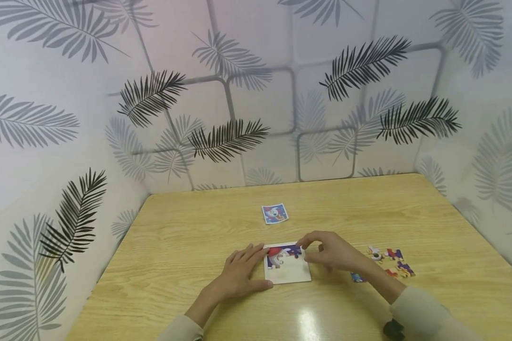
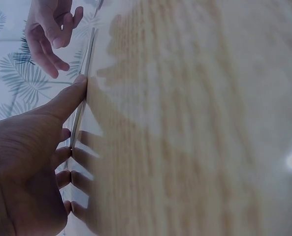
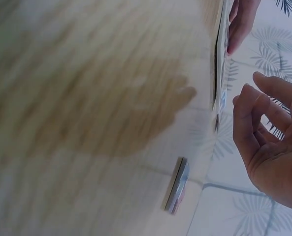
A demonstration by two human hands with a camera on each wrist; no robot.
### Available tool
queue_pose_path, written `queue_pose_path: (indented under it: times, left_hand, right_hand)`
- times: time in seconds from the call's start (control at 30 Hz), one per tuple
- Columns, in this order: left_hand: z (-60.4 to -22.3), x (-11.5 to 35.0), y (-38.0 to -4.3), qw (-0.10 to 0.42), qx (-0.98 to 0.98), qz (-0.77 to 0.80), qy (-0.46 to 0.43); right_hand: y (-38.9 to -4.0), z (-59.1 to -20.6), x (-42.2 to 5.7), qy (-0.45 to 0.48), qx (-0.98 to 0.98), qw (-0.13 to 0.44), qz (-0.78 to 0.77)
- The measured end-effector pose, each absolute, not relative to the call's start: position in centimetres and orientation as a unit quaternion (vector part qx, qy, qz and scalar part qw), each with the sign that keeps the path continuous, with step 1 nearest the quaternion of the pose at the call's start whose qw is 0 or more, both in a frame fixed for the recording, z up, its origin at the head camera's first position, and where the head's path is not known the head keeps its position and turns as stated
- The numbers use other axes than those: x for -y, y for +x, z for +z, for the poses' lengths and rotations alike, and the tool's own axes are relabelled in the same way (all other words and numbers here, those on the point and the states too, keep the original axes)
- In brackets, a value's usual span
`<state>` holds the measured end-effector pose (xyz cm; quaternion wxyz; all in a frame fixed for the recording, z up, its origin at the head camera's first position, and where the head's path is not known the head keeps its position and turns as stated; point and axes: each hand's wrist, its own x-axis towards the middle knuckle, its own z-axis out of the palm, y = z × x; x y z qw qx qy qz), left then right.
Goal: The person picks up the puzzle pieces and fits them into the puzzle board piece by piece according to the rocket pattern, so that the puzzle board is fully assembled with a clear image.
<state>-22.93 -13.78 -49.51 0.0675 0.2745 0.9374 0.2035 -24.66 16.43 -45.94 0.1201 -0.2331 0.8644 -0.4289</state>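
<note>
A square white-framed puzzle board (image 1: 288, 277) lies on the table, its upper part filled with red, white and purple pieces and its lower part bare. My left hand (image 1: 239, 273) rests at the board's left side, fingers stretched toward the upper left corner and thumb at the lower edge. In the left wrist view the thumb (image 2: 69, 98) touches the board's thin edge. Above the board's upper right corner hovers my right hand (image 1: 334, 251), fingers loosely bent. The right wrist view shows nothing between its thumb and fingers (image 3: 244, 115).
Loose puzzle pieces (image 1: 394, 254) lie right of the board, some partly hidden by the right forearm. A small picture card (image 1: 275, 214) with a white cartoon figure lies behind the board. The wooden table (image 1: 187, 227) meets leaf-patterned walls (image 1: 264, 104) at the back and sides.
</note>
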Motion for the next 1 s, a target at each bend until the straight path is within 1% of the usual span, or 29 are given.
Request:
queue_pose_path:
  times: [0.27, 0.4, 0.47, 0.63, 1.0]
  left_hand:
    - [-48.9, 13.6, -22.7, 0.071, -0.932, 0.215, 0.282]
    - [-48.8, 13.6, -22.7, 0.072, -0.933, 0.211, 0.282]
    - [-48.8, 13.6, -22.7, 0.073, -0.934, 0.209, 0.280]
    - [-48.6, 13.6, -22.7, 0.081, -0.936, 0.208, 0.273]
    - [-48.6, 13.6, -22.7, 0.085, -0.937, 0.212, 0.265]
  right_hand:
    - [-24.4, -45.9, -18.5, -0.213, -0.876, 0.105, -0.420]
    - [-24.3, -45.9, -19.9, -0.216, -0.886, 0.082, -0.402]
    - [-24.2, -45.9, -20.6, -0.214, -0.887, 0.081, -0.401]
    - [-23.8, -46.0, -22.0, -0.204, -0.876, 0.100, -0.426]
    - [-23.3, -46.2, -24.6, -0.206, -0.870, 0.101, -0.437]
